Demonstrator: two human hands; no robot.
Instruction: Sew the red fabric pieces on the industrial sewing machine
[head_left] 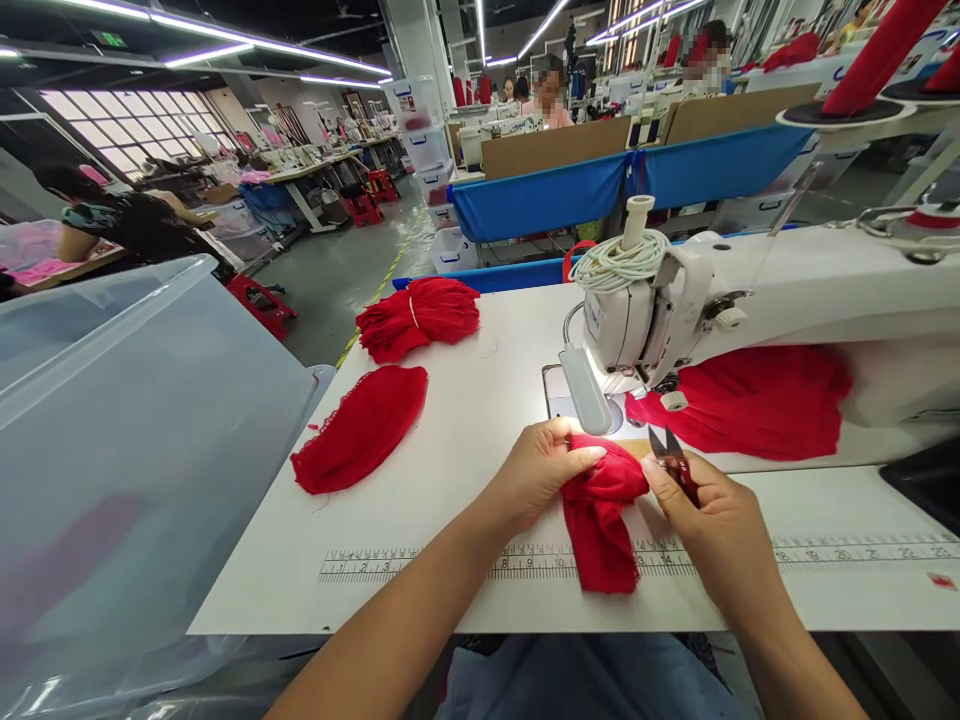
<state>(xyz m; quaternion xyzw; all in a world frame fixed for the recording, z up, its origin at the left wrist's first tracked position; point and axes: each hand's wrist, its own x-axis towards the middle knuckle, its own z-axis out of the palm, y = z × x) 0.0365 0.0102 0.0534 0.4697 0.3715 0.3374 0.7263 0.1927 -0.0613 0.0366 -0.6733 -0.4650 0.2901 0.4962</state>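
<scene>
My left hand (pixel 541 468) pinches the upper left part of a gathered piece of red fabric (pixel 606 530) just in front of the sewing machine (pixel 637 310). The fabric's lower end hangs down over the ruler markings on the table. My right hand (pixel 709 510) is closed around small thread snips (pixel 679 468), whose dark blades point up and stand apart. Its thumb and fingertips also touch the right edge of the same fabric. Under the machine's arm, to the right of the needle area, lies more red fabric (pixel 765 400).
On the white table (pixel 465 430), a tied red bundle (pixel 420 315) and a flat red piece (pixel 364 430) lie to the left. A translucent plastic bin (pixel 150 420) stands against the table's left side. Red thread cones (pixel 877 60) rise at upper right. Other people sit at machines farther off.
</scene>
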